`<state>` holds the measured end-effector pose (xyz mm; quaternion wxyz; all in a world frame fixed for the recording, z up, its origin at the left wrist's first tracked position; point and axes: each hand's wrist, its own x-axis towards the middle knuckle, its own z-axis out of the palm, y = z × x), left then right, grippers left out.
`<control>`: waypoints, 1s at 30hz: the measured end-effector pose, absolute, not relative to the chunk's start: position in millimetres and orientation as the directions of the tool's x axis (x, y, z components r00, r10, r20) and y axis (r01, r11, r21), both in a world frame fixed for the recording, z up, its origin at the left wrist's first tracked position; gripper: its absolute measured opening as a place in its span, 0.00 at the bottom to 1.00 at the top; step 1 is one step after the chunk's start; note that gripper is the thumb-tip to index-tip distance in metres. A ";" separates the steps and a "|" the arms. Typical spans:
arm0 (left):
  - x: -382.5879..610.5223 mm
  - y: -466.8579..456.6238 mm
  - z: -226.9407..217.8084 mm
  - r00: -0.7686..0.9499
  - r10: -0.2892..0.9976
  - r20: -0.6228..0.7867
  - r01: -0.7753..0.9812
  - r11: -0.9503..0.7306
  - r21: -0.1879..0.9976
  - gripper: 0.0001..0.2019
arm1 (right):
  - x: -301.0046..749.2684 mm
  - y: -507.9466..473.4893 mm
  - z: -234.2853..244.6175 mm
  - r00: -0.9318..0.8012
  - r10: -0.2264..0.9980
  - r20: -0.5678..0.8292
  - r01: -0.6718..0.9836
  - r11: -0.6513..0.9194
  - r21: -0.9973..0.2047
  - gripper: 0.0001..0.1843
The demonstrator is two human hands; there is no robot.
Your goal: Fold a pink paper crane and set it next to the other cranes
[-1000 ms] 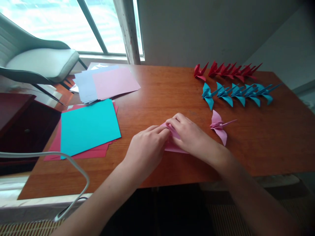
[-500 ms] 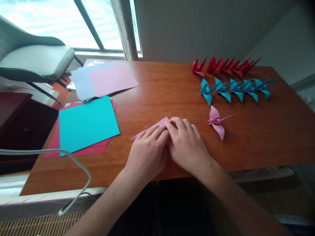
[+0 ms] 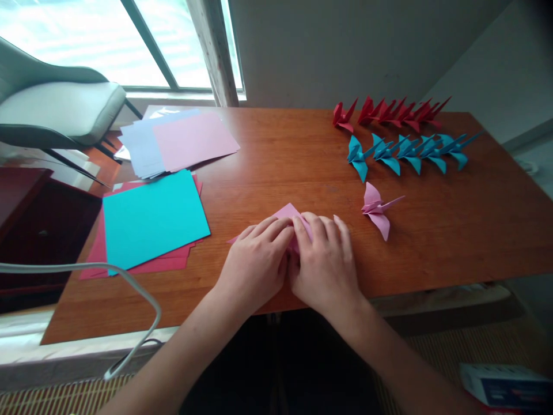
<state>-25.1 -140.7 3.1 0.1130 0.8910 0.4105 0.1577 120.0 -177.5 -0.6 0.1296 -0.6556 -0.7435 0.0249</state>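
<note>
A folded sheet of pink origami paper [image 3: 288,211] lies on the wooden table in front of me, partly covered by my fingers. My left hand [image 3: 258,258] presses its fingers down on the paper's left part, and a pink tip pokes out beyond them. From the right, my right hand [image 3: 325,253] grips the paper with thumb and index finger near its middle; the other fingers curve over its right side. Both thumbs are close together, and the near edge of the paper is hidden. A finished pink paper crane [image 3: 377,210] sits to the right of my right hand.
Blue paper cranes [image 3: 406,154] and red paper cranes [image 3: 384,112] stand in rows at the back right. On the left are a turquoise sheet [image 3: 155,222] over red sheets and a pile with a pink sheet [image 3: 194,141]. A white cable [image 3: 142,288] loops at front left.
My right fingers have spread and shifted along the paper, so more pink shows between my hands. A flap there now appears raised. The view has shifted slightly.
</note>
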 end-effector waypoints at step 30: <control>-25.3 -140.6 1.9 0.615 0.770 0.170 0.725 -0.637 0.261 0.21 | 115.8 -261.8 -14.4 -0.155 0.962 0.224 0.959 0.201 -0.202 0.34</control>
